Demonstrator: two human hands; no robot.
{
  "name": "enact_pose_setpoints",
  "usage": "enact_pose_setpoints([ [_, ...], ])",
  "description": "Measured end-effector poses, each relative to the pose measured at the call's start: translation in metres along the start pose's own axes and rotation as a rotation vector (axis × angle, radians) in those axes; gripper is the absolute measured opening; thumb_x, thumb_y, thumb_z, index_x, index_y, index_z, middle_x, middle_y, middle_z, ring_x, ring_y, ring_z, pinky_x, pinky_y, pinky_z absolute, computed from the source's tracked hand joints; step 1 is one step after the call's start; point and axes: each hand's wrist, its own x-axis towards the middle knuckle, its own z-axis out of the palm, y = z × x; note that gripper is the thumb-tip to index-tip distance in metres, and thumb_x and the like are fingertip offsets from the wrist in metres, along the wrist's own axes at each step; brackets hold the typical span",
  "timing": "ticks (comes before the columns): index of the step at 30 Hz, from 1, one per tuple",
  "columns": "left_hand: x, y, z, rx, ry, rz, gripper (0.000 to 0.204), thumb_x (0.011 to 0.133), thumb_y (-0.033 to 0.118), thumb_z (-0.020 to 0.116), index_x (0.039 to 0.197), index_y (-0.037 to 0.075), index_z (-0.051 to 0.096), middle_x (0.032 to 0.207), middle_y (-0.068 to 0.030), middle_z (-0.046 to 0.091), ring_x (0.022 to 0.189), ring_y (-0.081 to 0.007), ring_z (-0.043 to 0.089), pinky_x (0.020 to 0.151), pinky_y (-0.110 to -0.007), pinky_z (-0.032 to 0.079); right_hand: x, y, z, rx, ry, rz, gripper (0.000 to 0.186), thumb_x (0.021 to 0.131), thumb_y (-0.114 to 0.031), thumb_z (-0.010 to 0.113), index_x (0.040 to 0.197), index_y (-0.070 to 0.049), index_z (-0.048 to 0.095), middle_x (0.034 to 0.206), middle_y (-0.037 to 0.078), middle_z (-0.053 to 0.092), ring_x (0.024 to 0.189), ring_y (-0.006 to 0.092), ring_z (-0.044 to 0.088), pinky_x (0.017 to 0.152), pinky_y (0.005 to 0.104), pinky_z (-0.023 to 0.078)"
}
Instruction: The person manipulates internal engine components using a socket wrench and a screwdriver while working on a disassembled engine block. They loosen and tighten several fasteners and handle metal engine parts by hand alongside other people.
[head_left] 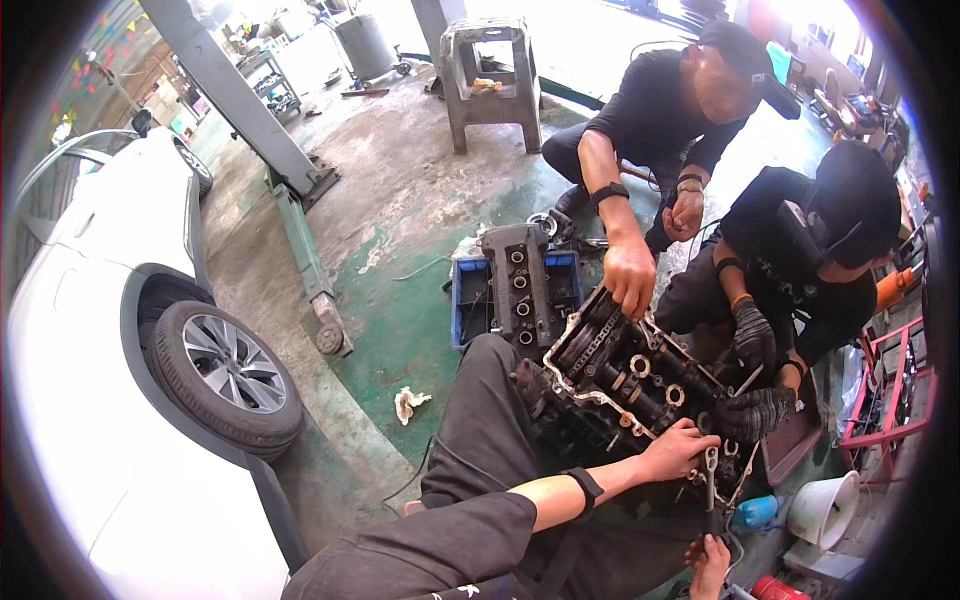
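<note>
Ratchet (711, 485) at the engine (640, 392) looks stiff, best held by its handle (712, 521); left hand (678, 453) and right hand (710, 568) curl, grips unclear.

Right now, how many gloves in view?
2, both on the right-hand co-worker: upper glove near their torso, lower glove at the engine's right side. Others may be hidden.

My left forearm (550, 503) slants out to the right, wrist nearly straight, left hand (678, 451) palm-down with fingers bent. Lower down and slightly farther right, my right hand (711, 570) curls its fingers inward.
</note>
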Motion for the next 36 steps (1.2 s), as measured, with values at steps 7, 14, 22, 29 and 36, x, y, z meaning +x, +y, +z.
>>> enact_pose_setpoints([
  [7, -0.004, -0.001, 0.003, 0.046, 0.004, 0.060, 0.045, 0.070, 0.005, 0.065, 0.115, 0.012, 0.061, 0.091, -0.0061, 0.066, 0.087, -0.0218, 0.063, 0.085, -0.036, 0.044, -0.026, -0.002, 0.075, -0.226, -0.570, 0.028, 0.021, 0.088, -0.017, 0.062, 0.092, 0.004, 0.065, 0.085, 0.011, 0.069, 0.074, 0.0174, 0.066, 0.067, 0.0289, 0.053],
  [14, 0.003, -0.003, -0.006, 0.038, -0.054, 0.171, 0.036, 0.079, 0.012, 0.057, 0.115, 0.011, 0.061, 0.093, -0.0039, 0.068, 0.090, -0.0186, 0.062, 0.083, -0.034, 0.042, -0.039, -0.004, 0.200, 0.137, -0.449, -0.021, 0.020, 0.088, -0.021, 0.062, 0.090, -0.001, 0.063, 0.080, 0.003, 0.065, 0.068, 0.0135, 0.062, 0.063, 0.0270, 0.050],
  [22, 0.000, -0.005, 0.001, 0.068, -0.027, 0.120, 0.042, 0.071, 0.010, 0.066, 0.112, 0.009, 0.060, 0.086, -0.0060, 0.068, 0.084, -0.0222, 0.063, 0.080, -0.036, 0.043, -0.034, 0.018, 0.103, -0.094, -0.409, -0.077, 0.016, 0.083, -0.016, 0.065, 0.085, -0.001, 0.062, 0.074, 0.006, 0.063, 0.062, 0.0159, 0.060, 0.059, 0.0287, 0.051],
  [29, 0.003, -0.003, 0.001, 0.075, -0.035, 0.148, 0.044, 0.069, 0.007, 0.065, 0.113, 0.009, 0.060, 0.089, -0.0060, 0.068, 0.083, -0.0217, 0.063, 0.080, -0.036, 0.044, 0.021, 0.033, -0.019, 0.114, 0.039, -0.035, 0.044, 0.088, -0.045, 0.056, 0.077, -0.001, 0.056, 0.058, 0.009, 0.052, 0.046, 0.0231, 0.056, 0.042, 0.0349, 0.047],
  [36, 0.001, -0.002, -0.005, 0.084, -0.067, 0.087, 0.042, 0.069, 0.007, 0.065, 0.111, 0.010, 0.061, 0.088, -0.0051, 0.068, 0.083, -0.0213, 0.063, 0.081, -0.035, 0.044, -0.020, 0.017, 0.029, 0.098, -0.503, 0.017, 0.028, 0.087, -0.024, 0.061, 0.092, 0.003, 0.061, 0.080, 0.015, 0.064, 0.070, 0.0292, 0.065, 0.060, 0.0446, 0.057],
])
